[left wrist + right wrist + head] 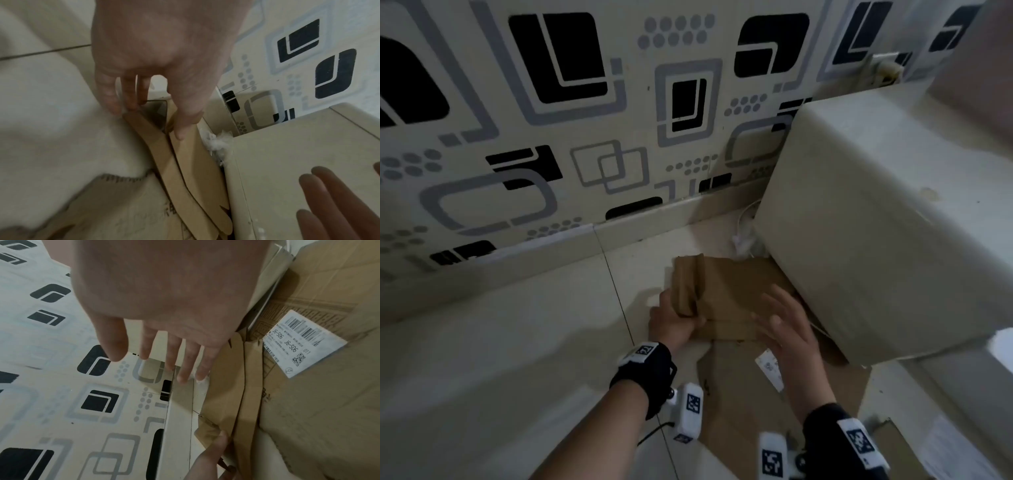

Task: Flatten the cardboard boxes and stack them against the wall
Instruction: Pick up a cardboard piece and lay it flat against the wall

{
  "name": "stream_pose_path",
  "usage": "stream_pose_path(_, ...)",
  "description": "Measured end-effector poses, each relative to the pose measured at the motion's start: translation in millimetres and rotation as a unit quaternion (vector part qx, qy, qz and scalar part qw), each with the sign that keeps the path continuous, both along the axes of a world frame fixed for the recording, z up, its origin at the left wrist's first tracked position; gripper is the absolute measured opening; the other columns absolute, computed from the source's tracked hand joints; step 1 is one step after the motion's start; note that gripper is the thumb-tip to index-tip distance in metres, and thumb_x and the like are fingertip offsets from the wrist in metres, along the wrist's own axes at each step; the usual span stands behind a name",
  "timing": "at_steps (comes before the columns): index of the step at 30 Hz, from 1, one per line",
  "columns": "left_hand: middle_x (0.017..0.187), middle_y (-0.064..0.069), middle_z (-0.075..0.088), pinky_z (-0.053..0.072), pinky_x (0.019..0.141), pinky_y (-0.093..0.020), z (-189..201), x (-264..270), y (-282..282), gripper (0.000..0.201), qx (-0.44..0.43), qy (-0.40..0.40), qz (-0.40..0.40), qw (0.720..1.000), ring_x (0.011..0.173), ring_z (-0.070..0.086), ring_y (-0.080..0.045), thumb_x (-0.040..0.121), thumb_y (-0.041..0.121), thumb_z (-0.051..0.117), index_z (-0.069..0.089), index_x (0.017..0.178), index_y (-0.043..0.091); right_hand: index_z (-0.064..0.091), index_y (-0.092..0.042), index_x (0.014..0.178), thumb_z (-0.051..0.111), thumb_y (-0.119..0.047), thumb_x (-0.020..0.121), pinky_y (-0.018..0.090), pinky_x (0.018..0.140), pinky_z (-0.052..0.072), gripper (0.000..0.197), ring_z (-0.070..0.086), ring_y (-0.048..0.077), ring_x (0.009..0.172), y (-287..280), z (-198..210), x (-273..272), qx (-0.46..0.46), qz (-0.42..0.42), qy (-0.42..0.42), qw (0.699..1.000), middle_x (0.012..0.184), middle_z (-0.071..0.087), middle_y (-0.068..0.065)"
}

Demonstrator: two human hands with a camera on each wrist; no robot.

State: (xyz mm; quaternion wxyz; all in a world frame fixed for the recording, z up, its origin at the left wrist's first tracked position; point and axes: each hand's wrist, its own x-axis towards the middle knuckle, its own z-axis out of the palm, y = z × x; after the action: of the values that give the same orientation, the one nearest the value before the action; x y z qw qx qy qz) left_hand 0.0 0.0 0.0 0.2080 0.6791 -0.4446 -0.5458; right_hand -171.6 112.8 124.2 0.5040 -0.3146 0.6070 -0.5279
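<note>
Cardboard, a flattened box point(717, 294), is lying under my hands: I am pinching its folded edge with my left hand point(674, 317) to steady it, my right hand point(784, 329) hovering spread above.

The head camera looks steeply down and forward at the tiled floor point(500, 342), the patterned wall point(585, 137) and both forearms. Each wrist camera looks along its own hand from very close, the left hand point(164, 56) and the right hand point(164, 296). All three views share the flattened cardboard point(722, 294) beside the white cabinet point(876, 222).
</note>
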Motion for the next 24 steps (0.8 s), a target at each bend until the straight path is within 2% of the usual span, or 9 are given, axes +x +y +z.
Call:
stream_pose_path(3,0.145,-0.015,0.052,0.051,0.103,-0.044,-3.7,-5.7,1.8,0.104,-0.004,-0.028,0.018,0.999,0.125,0.059,-0.035,0.071,0.04,0.085,0.026,0.156,0.027,0.061,-0.048,0.134,0.062,-0.042,0.085,0.044,0.109,0.048,0.05,0.068,0.012,0.12,2.3,-4.0,-3.2,0.011,0.012,-0.006,1.0,0.136,0.065,-0.02)
stream_pose_path(6,0.138,-0.015,0.06,0.052,0.095,-0.04,-5.1,-9.9,5.6,0.088,-0.002,-0.042,0.028,0.999,0.12,0.062,-0.036,0.085,0.032,0.075,0.025,0.156,0.021,0.062,-0.056,0.128,0.068,-0.047,0.085,0.046,0.111,0.045,0.045,0.062,0.013,0.128,2.0,-10.7,-7.4,0.033,0.009,0.011,0.999,0.134,0.065,-0.024)
stream_pose_path(10,0.112,-0.007,0.072,0.055,0.081,-0.035,-6.3,-6.1,9.7,0.053,-0.02,-0.043,0.031,0.998,0.094,0.067,-0.025,0.083,0.026,0.072,0.05,0.131,0.018,0.064,-0.058,0.124,0.068,-0.044,0.082,0.047,0.114,0.04,0.045,0.056,0.01,0.132,-2.3,-20.8,-9.8,0.041,-0.012,0.011,0.999,0.128,0.067,-0.028)
stream_pose_path(12,0.105,-0.003,0.072,0.056,0.079,-0.035,-6.5,-0.5,12.0,0.056,-0.033,-0.024,0.052,0.998,0.092,0.068,-0.022,0.079,0.024,0.076,0.052,0.129,0.017,0.064,-0.057,0.124,0.066,-0.043,0.082,0.046,0.114,0.039,0.045,0.054,0.009,0.132,-4.2,-26.3,-8.5,0.056,-0.013,0.002,0.998,0.129,0.066,-0.027)
stream_pose_path(14,0.106,-0.001,0.072,0.059,0.084,-0.038,-3.7,6.7,12.7,0.06,-0.041,0.024,0.081,0.996,0.095,0.069,-0.019,0.078,0.02,0.078,0.051,0.132,0.018,0.062,-0.054,0.127,0.066,-0.038,0.088,0.044,0.11,0.037,0.042,0.051,0.01,0.134,-6.2,-32.7,-8.8,0.075,-0.018,-0.002,0.997,0.137,0.061,-0.022)
stream_pose_path(16,0.11,-0.001,0.07,0.059,0.083,-0.034,-1.0,14.5,14.1,0.058,-0.053,0.069,0.105,0.991,0.097,0.069,-0.016,0.08,0.015,0.08,0.051,0.13,0.02,0.057,-0.049,0.136,0.061,-0.031,0.098,0.042,0.106,0.032,0.042,0.046,0.013,0.133,-8.8,-39.9,-11.7,0.095,-0.027,-0.012,0.995,0.144,0.054,-0.017)
stream_pose_path(18,0.113,-0.004,0.068,0.058,0.079,-0.03,3.1,22.2,14.9,0.059,-0.063,0.104,0.114,0.986,0.095,0.067,-0.014,0.082,0.011,0.08,0.051,0.133,0.02,0.052,-0.045,0.143,0.058,-0.031,0.1,0.04,0.103,0.028,0.046,0.041,0.014,0.131,-11.8,-49.8,-14.2,0.121,-0.03,-0.017,0.992,0.147,0.047,-0.014)
stream_pose_path(22,0.102,-0.002,0.061,0.056,0.075,-0.026,9.0,40.0,12.9,0.053,-0.068,0.156,0.138,0.976,0.089,0.063,-0.013,0.09,0.003,0.071,0.05,0.134,0.023,0.045,-0.042,0.15,0.064,-0.035,0.097,0.042,0.105,0.035,0.057,0.043,0.022,0.138,-18.3,-71.6,-14.6,0.157,-0.055,-0.003,0.986,0.156,0.045,-0.006)
stream_pose_path(24,0.101,-0.003,0.059,0.053,0.074,-0.024,9.8,48.5,11.8,0.047,-0.073,0.169,0.154,0.971,0.09,0.063,-0.015,0.093,0.003,0.068,0.053,0.133,0.022,0.038,-0.038,0.155,0.064,-0.029,0.098,0.042,0.105,0.038,0.063,0.046,0.023,0.133,-21.6,-80.2,-13.1,0.172,-0.057,0.0,0.983,0.155,0.045,-0.002)
